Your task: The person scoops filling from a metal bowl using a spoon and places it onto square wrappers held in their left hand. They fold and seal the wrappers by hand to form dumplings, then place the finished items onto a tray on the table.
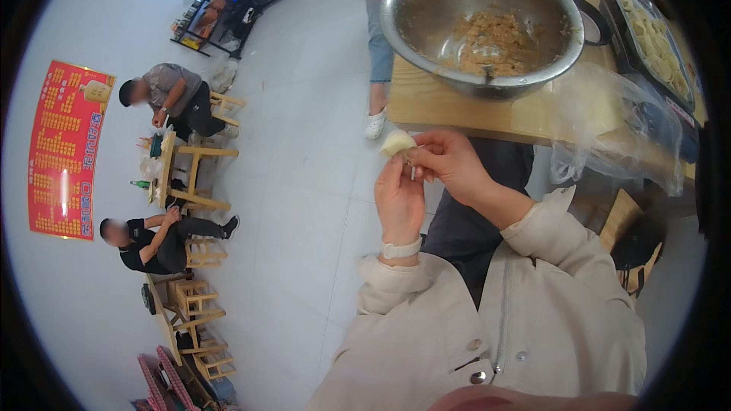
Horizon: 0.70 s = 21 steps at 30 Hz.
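Both hands meet at a pale dough wrapper [398,142] in front of the wooden table's near left corner. My left hand [400,191], with a light band at the wrist, holds it from below with thumb and fingers. My right hand [448,162] pinches its right edge. A thin light stick [413,172] shows between the hands; which hand has it I cannot tell. Beyond them, a large steel bowl [417,63] stands on the table, with brown minced filling [494,40] at its bottom and a utensil's metal end against the near inner wall.
Right of the bowl lie a roll of tape [593,23], a clear plastic bag [622,120] and a tray of dumplings [654,45]. A co-worker's leg [380,45] is beyond the table's left edge. Two seated people are farther left by a small wooden table [165,165].
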Motion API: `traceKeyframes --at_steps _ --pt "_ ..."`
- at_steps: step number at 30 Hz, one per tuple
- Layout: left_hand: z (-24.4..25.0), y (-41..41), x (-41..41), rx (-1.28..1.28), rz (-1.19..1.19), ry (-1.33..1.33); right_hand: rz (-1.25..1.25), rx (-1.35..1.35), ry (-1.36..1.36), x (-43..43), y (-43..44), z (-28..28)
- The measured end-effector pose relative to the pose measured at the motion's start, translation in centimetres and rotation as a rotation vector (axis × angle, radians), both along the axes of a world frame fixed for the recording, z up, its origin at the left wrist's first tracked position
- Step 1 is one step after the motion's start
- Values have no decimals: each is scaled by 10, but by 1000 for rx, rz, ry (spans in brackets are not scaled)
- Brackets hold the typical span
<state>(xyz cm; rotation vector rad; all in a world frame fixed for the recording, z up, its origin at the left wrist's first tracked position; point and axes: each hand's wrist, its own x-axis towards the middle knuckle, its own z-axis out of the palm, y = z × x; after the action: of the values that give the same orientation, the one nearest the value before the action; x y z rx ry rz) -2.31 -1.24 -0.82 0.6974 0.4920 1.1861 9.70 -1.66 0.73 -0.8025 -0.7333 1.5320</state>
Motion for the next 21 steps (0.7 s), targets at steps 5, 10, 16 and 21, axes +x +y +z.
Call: traceKeyframes --at_steps 5,10,16,21 --pt "-2 -7 1 -58 108 51 58 16 -152 8 -5 1" --pt "2 -4 -7 28 -127 -93 -192 433 -820 25 -9 1" --pt "2 -11 6 -19 -256 -25 -330 594 -1359 42 -28 11" --pt "-2 -18 29 -45 -322 82 -291 571 -1463 58 -40 -7"
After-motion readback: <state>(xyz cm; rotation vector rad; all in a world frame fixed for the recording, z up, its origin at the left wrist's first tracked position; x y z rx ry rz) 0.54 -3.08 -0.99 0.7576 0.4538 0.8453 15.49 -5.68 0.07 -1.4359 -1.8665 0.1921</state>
